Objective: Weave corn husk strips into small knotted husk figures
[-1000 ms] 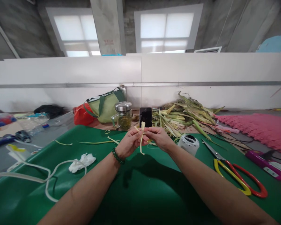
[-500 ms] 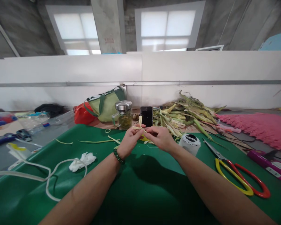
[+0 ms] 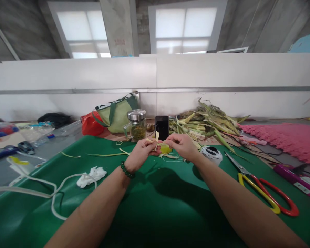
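Pale ylw husk strip (image 3: pixel 157 136), tip up, btwn fingers (image 3: pixel 176 138).

Green sheet (image 3: pixel 155 213) bearing 1 pair of scissors (image 3: pixel 244 171), 1 crumpled white tissue (image 3: pixel 91 177), 1 white cord (image 3: pixel 53 206) and thin pale strips (image 3: pixel 108 155).

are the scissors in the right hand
No, the scissors lie on the green sheet while the right hand pinches a pale strip.

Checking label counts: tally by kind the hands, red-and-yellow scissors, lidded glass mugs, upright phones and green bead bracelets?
Hands: 2 (left hand, right hand), both at the pale strip
Scissors: 1
Glass mug: 1
Phone: 1
Bracelet: 1
Total: 6
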The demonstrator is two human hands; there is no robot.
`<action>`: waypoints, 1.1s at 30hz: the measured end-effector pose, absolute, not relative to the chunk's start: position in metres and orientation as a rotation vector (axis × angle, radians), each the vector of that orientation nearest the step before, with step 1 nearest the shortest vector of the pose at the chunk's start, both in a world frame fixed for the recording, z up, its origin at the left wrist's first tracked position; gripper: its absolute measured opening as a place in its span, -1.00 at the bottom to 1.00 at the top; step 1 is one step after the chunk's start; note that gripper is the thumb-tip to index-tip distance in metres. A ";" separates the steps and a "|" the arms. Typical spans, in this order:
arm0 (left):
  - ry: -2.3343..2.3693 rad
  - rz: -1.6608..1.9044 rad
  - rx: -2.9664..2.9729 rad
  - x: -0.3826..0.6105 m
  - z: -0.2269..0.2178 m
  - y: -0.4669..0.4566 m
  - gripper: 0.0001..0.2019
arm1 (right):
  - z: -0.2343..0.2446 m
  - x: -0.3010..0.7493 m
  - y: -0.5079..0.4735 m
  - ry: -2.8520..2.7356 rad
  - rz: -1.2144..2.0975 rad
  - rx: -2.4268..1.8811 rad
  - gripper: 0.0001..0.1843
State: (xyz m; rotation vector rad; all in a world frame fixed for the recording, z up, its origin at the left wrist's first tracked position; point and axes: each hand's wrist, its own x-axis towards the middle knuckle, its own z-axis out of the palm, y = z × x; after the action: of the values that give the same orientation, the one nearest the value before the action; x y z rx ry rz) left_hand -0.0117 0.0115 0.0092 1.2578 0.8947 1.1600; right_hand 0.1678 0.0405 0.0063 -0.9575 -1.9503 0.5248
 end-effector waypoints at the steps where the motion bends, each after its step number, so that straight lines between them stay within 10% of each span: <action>1: 0.899 1.150 1.266 -0.012 0.010 0.011 -0.63 | 0.007 0.168 0.041 -1.911 0.586 -0.958 -0.71; 33: 0.824 1.098 1.198 -0.009 0.006 0.008 -0.60 | 0.000 0.154 0.028 -1.745 1.194 -0.772 -0.71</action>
State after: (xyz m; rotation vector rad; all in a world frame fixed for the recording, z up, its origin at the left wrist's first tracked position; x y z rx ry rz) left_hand -0.0090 0.0082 0.0062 1.1983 0.8242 1.0982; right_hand 0.1538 0.0283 0.0004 -0.7722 -1.7453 1.1942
